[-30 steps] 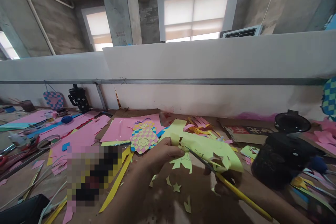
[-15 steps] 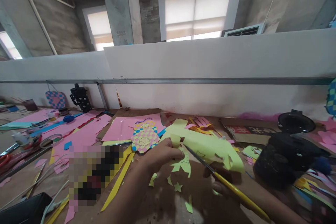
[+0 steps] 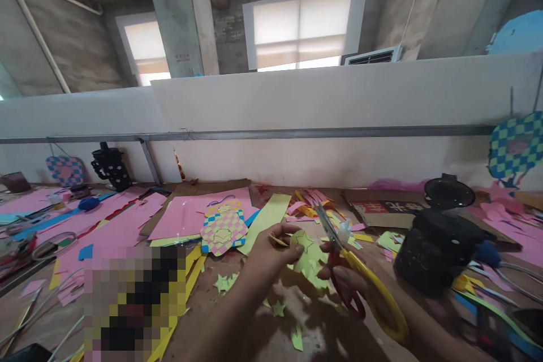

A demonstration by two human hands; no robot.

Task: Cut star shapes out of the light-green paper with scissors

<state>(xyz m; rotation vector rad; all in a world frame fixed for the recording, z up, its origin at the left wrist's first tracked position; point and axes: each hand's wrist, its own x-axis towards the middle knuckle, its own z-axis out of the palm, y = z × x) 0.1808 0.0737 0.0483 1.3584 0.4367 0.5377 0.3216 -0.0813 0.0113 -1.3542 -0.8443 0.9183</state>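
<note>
My left hand [image 3: 278, 243] pinches a small yellow-green paper piece [image 3: 302, 242] with a star outline drawn on it. My right hand [image 3: 345, 277] is wrapped round a pair of scissors [image 3: 377, 288] with one yellow and one red handle. Their blades point up and away, to the right of the paper and apart from it. More yellow-green scraps lie under my hands, partly hidden by them. A cut paper star [image 3: 279, 308] rests on the table below, and other small stars [image 3: 224, 283] lie left of my left wrist.
A checkered paper craft [image 3: 223, 229] lies on pink sheets [image 3: 178, 212], beside a yellow-green strip [image 3: 269, 218]. A black lidded container [image 3: 436, 249] stands at the right, and a black tumbler [image 3: 111, 167] at the back left. Coloured scraps [image 3: 311, 203] are heaped behind my hands.
The long curled yellow-green sheet has left my hands; my left hand now holds a small star-marked piece. The scissors have swung upright, away from the paper. The view has turned right.
</note>
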